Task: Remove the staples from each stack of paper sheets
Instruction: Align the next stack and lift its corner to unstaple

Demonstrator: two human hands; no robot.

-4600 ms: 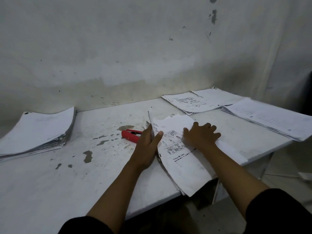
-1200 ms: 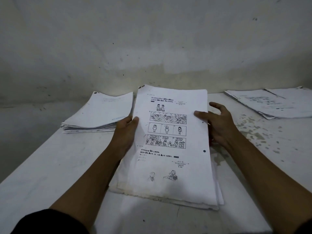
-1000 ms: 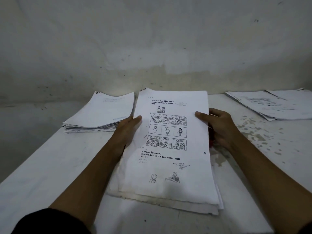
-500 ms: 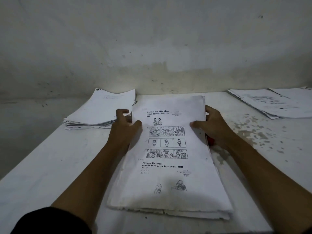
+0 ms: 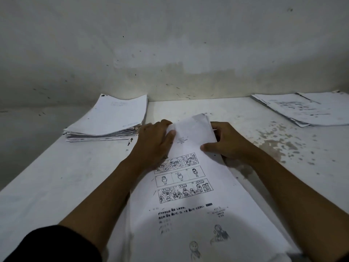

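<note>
A thick stack of printed sheets [image 5: 188, 201] with comic drawings lies lengthwise on the white table [image 5: 56, 186] in front of me. Its far end is bent up and folded toward me. My left hand [image 5: 151, 144] grips the stack's far left corner, thumb on top of the fold. My right hand [image 5: 226, 142] holds the far right edge, thumb pressed on the top sheet and fingers curled behind. No staple is visible. The red staple remover is hidden.
A tall pile of papers [image 5: 109, 120] sits at the back left by the wall. More sheets [image 5: 306, 108] are spread at the back right. The tabletop right of my hands has dark stains [image 5: 279, 144].
The stack slid toward me and now lies nearer the front edge. Both hands moved to its far end and bent that end upward.
</note>
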